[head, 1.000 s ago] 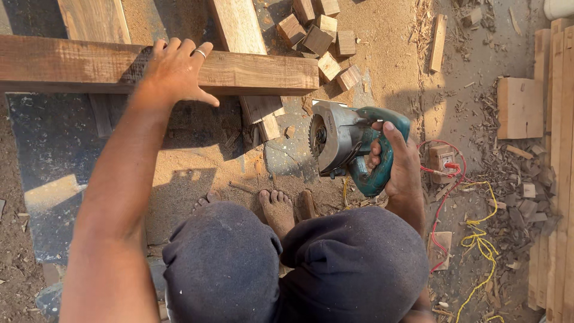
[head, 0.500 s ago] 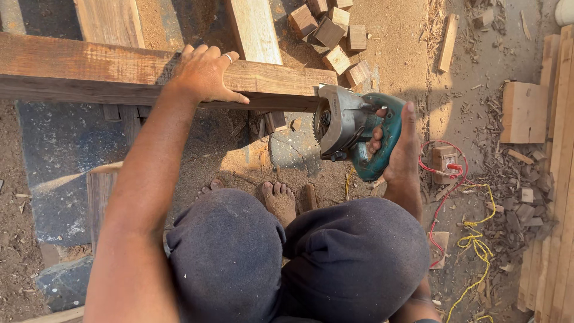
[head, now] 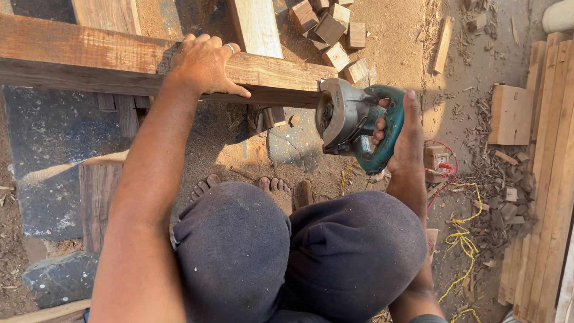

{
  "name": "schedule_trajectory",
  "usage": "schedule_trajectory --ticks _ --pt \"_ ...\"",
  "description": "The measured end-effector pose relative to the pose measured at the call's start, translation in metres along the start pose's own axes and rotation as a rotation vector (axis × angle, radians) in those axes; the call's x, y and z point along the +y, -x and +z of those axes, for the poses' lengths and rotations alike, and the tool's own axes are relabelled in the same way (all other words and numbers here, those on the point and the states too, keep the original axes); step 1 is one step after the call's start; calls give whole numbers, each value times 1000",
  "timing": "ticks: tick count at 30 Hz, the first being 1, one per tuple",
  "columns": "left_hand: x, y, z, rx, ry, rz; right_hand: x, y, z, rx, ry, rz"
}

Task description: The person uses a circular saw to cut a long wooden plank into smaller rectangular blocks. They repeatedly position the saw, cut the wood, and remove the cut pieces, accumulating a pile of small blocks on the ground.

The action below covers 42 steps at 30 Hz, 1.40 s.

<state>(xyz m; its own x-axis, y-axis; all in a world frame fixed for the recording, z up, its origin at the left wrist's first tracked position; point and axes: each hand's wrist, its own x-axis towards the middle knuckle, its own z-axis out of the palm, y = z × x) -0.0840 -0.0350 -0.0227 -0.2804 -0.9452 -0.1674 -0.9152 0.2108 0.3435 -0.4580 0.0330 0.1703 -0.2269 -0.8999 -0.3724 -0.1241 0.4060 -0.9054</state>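
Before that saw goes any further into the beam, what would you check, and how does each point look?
1. Left hand pressing the wooden beam flat: ok.
2. Right hand gripping the circular saw handle: ok.
3. Left fingers away from the saw at the beam's end: ok.
4. Bare feet below the cut: not ok.
5. Yellow cable lying loose beside the legs: not ok.
6. Beam support underneath: cannot tell.

left hand (head: 203, 64) on the beam (head: 89, 57); saw (head: 353, 122) at its right end, in right hand (head: 406, 134).
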Motion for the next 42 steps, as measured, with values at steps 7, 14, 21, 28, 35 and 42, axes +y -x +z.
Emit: schedule_trajectory --ticks 7,14,21,28,35,42 --pt "-2 -5 14 89 -29 36 5 -3 -1 33 23 -10" --pt "-3 -4 17 39 -19 4 6 -5 2 18 33 -41" --pt "-3 -7 19 83 -39 17 8 -8 2 -5 7 -12" --pt "-3 -6 18 44 -38 15 9 -13 5 -6 24 -18" --pt "-5 -8 21 52 -12 27 13 -17 2 -26 19 -49" --pt "-6 -8 26 78 -33 37 16 -30 2 9 58 -63"
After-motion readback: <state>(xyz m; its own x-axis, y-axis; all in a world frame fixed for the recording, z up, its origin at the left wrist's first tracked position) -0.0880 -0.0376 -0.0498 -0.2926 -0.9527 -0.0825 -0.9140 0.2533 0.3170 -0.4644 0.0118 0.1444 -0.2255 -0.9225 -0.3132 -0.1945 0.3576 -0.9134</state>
